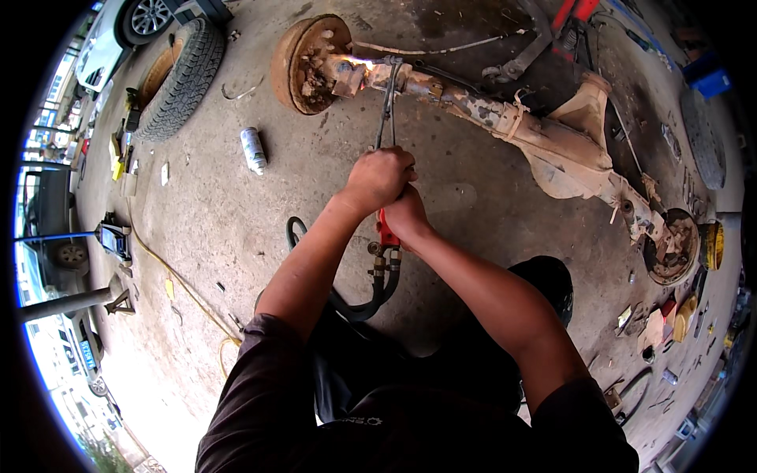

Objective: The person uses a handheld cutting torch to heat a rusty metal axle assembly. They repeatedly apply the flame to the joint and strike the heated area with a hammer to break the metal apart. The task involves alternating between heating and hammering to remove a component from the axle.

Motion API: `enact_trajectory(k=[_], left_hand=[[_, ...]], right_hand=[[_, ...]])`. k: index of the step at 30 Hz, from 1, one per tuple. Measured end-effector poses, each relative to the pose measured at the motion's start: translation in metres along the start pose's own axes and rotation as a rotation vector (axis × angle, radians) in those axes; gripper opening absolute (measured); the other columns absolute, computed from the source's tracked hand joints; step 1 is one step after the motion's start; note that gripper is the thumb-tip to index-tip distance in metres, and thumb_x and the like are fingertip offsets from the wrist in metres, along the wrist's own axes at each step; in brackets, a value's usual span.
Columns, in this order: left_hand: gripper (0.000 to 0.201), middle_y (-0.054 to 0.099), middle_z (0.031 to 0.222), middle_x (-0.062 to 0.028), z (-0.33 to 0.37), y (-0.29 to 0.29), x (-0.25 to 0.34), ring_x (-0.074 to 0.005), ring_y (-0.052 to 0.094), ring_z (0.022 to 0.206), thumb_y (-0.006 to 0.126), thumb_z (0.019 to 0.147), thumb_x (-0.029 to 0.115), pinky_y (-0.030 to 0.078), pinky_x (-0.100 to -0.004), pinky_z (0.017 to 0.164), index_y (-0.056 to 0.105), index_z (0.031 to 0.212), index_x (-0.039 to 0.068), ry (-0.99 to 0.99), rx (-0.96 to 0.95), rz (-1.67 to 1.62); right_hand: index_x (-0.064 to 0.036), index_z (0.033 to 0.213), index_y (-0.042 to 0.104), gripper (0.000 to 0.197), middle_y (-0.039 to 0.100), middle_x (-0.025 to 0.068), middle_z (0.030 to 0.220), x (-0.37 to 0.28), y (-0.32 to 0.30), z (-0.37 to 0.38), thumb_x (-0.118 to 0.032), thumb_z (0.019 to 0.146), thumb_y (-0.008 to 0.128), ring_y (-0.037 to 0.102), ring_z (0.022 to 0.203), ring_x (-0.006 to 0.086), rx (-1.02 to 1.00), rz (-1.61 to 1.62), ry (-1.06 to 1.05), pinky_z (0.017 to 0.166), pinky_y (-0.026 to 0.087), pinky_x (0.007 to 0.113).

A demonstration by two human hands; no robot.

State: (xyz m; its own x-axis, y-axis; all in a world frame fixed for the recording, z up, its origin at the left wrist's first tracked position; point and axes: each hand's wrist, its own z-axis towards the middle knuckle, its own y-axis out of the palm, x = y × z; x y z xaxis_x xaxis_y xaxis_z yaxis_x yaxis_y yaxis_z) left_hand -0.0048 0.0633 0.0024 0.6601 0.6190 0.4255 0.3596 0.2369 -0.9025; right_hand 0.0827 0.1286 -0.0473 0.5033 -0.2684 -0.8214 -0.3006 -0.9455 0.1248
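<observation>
Both my hands are closed on a cutting torch (385,229) with a red handle and long thin metal tubes. My left hand (381,177) grips it farther forward, at the base of the tubes. Just behind it, my right hand (407,213) wraps the handle. The torch head is up against a rusty vehicle axle (544,142) lying on the concrete floor. A bright flame and orange glow show on the axle close to its left brake drum (303,67). Dark hoses (364,310) curve from the brass fittings at the handle's rear. The exact contact at the torch tip is hard to make out.
A spray can (253,150) stands or lies left of the axle, near a large tyre (185,79). A yellow hose (180,276) runs along the floor at left. Red jack-like equipment (574,27) is behind the axle. Scattered parts and a yellow ring (713,246) lie at right.
</observation>
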Motion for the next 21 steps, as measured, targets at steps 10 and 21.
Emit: enact_trajectory(k=[10,21], left_hand=[[0.020,0.069,0.101,-0.0148,0.001,0.005,-0.002,-0.0369,0.067,0.095,0.070,0.086,0.024,0.053,-0.0468,0.084,0.071,0.099,0.008,0.015,0.007,-0.005],[0.019,0.069,0.101,-0.0147,0.001,0.002,-0.001,-0.0370,0.067,0.096,0.070,0.086,0.023,0.053,-0.0472,0.084,0.071,0.098,0.008,0.007,0.004,-0.020]], right_hand=[[0.0035,0.105,0.058,0.022,0.066,0.0107,0.082,-0.009,-0.002,-0.008,-0.017,0.098,0.056,0.067,0.068,0.0185,-0.020,0.032,0.020,0.054,0.051,0.037],[-0.0031,0.102,0.054,0.014,0.059,0.0059,0.072,0.008,0.000,0.007,-0.016,0.101,0.049,0.060,0.052,0.0176,-0.002,-0.023,-0.058,0.043,0.048,0.034]])
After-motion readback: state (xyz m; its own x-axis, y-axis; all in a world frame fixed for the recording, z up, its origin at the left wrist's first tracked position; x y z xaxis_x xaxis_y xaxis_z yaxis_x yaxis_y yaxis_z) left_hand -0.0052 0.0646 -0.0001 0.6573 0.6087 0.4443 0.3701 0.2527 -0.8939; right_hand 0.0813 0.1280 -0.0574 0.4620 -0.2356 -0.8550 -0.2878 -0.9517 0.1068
